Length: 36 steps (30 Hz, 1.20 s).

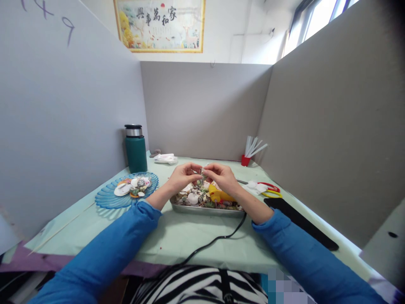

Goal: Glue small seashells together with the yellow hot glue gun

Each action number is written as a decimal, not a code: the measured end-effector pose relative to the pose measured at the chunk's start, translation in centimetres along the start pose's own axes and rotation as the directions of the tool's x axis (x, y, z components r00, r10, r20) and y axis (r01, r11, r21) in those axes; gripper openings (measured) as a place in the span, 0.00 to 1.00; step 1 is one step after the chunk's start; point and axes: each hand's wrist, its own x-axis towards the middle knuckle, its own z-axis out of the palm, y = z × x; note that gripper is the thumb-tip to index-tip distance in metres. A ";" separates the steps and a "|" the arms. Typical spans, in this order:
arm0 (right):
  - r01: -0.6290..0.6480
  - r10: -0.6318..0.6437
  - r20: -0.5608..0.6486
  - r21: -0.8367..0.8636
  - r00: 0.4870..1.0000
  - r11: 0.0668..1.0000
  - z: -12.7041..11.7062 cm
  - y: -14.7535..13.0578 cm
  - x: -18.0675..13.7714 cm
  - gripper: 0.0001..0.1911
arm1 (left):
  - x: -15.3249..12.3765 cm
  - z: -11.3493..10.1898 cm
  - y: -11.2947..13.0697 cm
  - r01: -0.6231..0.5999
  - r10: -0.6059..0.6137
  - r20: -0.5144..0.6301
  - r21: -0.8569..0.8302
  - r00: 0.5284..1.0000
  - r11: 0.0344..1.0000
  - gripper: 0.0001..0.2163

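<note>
Left hand (182, 176) and right hand (223, 176) both pinching one small pale piece (202, 170) at the fingertips, held above the metal tray (205, 210); fingers hide most of it, so can't tell its exact shape. Tray is shallow, shiny, round-cornered, full of rough mixed shells (193, 198): white, brown, greenish. Smooth yellow glue gun (220, 194) lies on the heap under my right hand. Its black cord (218, 238) snakes toward me over the pale green cloth (167, 240). Left: ribbed translucent blue plate (106, 198) with shells on it, green flask (136, 154) with steel collar behind, thin stick (63, 226) in front. Right: crumpled tissue (255, 187), red-and-yellow scissors (280, 194), flat black strip (300, 223). Red cup (245, 160) of translucent sticks (252, 146) near the back. Grey panels (205, 109) wall in left, right and rear. Bare cloth between tray and front edge, crossed only by cord; narrower gap between plate and tray.
</note>
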 end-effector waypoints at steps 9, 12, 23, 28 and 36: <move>-0.032 0.032 0.004 0.045 0.999 0.998 0.2 -0.1 0.0 0.13 | 0.1 -0.2 -0.3 -0.049 0.048 0.007 0.095 0.999 0.994 0.18; -0.021 0.021 0.005 0.061 1.000 0.998 0.3 -0.2 0.0 0.12 | 0.1 -0.2 -0.3 -0.061 0.061 0.002 0.135 0.998 0.989 0.18; -0.040 0.052 -0.063 0.175 0.997 0.984 0.2 -0.5 0.1 0.15 | 0.0 0.1 0.3 -0.018 0.019 -0.020 0.075 1.000 0.997 0.20; -0.035 0.038 -0.012 0.169 0.999 0.985 0.4 -0.2 0.1 0.14 | 0.0 -0.1 0.2 -0.030 0.034 -0.050 0.080 0.998 0.996 0.16; 0.058 -0.063 -0.039 -0.123 0.997 0.991 0.2 0.1 -0.1 0.12 | -0.4 0.0 1.1 0.017 -0.017 -0.026 0.017 1.000 1.000 0.16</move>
